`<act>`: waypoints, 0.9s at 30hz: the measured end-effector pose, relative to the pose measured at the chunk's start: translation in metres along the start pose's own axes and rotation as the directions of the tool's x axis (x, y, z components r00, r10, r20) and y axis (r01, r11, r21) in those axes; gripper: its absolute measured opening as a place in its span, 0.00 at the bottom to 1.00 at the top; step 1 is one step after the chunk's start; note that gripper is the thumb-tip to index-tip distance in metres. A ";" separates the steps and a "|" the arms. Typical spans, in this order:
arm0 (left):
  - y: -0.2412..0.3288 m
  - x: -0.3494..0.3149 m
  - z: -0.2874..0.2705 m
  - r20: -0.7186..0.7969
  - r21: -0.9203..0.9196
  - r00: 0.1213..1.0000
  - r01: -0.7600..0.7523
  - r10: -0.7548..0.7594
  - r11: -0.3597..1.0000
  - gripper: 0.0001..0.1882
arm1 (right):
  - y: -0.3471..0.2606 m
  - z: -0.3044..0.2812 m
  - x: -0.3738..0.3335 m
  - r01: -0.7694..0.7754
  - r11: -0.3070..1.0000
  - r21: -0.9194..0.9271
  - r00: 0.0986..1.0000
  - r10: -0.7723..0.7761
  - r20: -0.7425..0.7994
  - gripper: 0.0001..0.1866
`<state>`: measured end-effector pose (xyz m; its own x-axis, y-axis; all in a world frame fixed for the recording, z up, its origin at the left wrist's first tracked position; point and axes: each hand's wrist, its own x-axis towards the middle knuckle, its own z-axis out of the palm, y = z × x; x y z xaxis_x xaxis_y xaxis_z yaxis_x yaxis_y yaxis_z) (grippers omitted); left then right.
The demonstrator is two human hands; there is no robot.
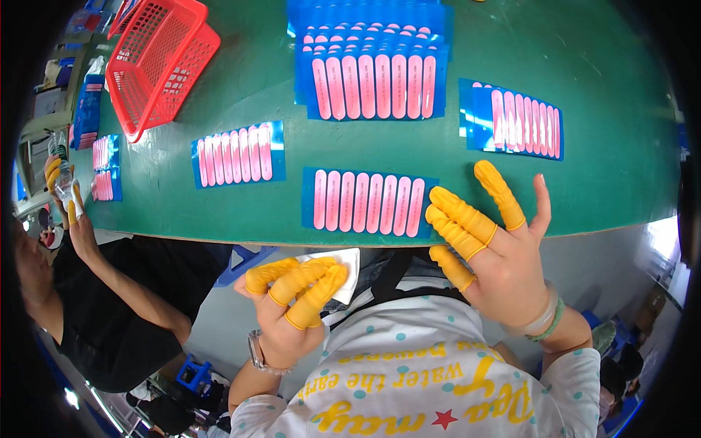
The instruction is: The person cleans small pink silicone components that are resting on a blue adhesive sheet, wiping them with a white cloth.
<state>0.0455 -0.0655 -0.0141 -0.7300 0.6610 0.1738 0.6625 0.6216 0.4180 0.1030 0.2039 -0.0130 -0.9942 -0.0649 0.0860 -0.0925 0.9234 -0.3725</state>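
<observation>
Shirt (398, 365), cloth (350, 272) in left hand (287, 315), red basket (161, 77)

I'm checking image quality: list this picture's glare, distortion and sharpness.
Head view: white glare washes over part of the rightmost sheet of pink round-ended strips; head view: the near edge of the green table bows, and the corners go black; head view: yellow finger cots on the right hand look crisp, wrinkles showing.

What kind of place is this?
It looks like a workshop or small factory, though I can't be sure. Lots of blue sheets with pink strips are piled on a big green table, and the person and a co-worker both wear yellow finger covers.
</observation>
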 end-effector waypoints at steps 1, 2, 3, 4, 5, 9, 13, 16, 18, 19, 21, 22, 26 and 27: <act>-0.003 -0.002 0.001 -0.021 -0.063 0.999 0.036 -0.037 0.997 0.24 | 0.001 0.000 0.000 0.005 1.000 0.000 1.000 -0.005 -0.004 0.23; -0.005 -0.003 0.003 -0.024 -0.064 0.999 0.037 -0.039 0.997 0.24 | 0.001 0.000 0.000 0.008 1.000 -0.003 1.000 -0.008 -0.004 0.23; -0.007 -0.005 0.004 -0.081 -0.096 0.996 0.031 -0.039 0.995 0.24 | 0.001 0.001 0.000 0.010 1.000 0.002 1.000 -0.010 -0.008 0.23; -0.008 -0.005 0.005 -0.139 -0.129 0.989 0.023 -0.042 0.991 0.24 | 0.002 0.002 0.000 0.013 1.000 0.006 1.000 -0.013 -0.011 0.22; -0.010 -0.003 0.005 -0.142 -0.130 0.989 0.025 -0.044 0.991 0.24 | 0.003 0.003 0.000 0.016 1.000 0.004 1.000 -0.016 -0.010 0.22; -0.027 0.018 0.006 -0.322 0.250 0.946 0.060 0.025 0.966 0.20 | 0.006 0.012 -0.002 0.026 0.999 0.025 0.998 -0.024 -0.065 0.18; -0.053 0.048 0.013 -0.498 0.447 0.857 0.121 0.135 0.886 0.13 | 0.008 0.015 -0.002 0.048 0.999 0.002 0.996 -0.048 -0.074 0.17; -0.064 0.055 0.008 -0.524 0.455 0.845 0.171 0.108 0.874 0.11 | 0.009 0.014 -0.001 0.053 0.999 0.008 0.996 -0.052 -0.074 0.17; -0.069 0.058 0.010 -0.542 0.426 0.836 0.186 0.085 0.885 0.11 | 0.010 0.014 -0.001 0.054 0.998 0.027 0.997 -0.053 -0.058 0.17; -0.071 0.059 0.011 -0.565 0.396 0.822 0.198 0.068 0.897 0.11 | 0.010 0.013 0.000 0.054 0.998 0.041 0.997 -0.052 -0.049 0.17; -0.072 0.060 0.011 -0.575 0.385 0.816 0.210 0.055 0.898 0.11 | 0.010 0.011 0.001 0.058 0.997 0.045 0.998 -0.057 -0.034 0.17; -0.072 0.060 0.012 -0.589 0.372 0.807 0.216 0.049 0.903 0.12 | 0.010 0.011 0.001 0.059 0.997 0.040 0.998 -0.058 -0.025 0.17; -0.070 0.064 0.016 -0.603 0.334 0.798 0.258 -0.005 0.907 0.12 | 0.009 0.008 -0.001 0.039 0.999 0.030 0.999 -0.039 -0.013 0.17; -0.071 0.065 0.018 -0.608 0.321 0.794 0.254 -0.007 0.913 0.12 | 0.010 0.008 -0.001 0.036 0.999 0.025 0.999 -0.036 -0.012 0.17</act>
<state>-0.0455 -0.0592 -0.0484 -0.6861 0.2647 0.6777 0.4734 0.8697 0.1396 0.1026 0.2101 -0.0238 -0.9895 -0.0934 0.1099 -0.1295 0.9108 -0.3920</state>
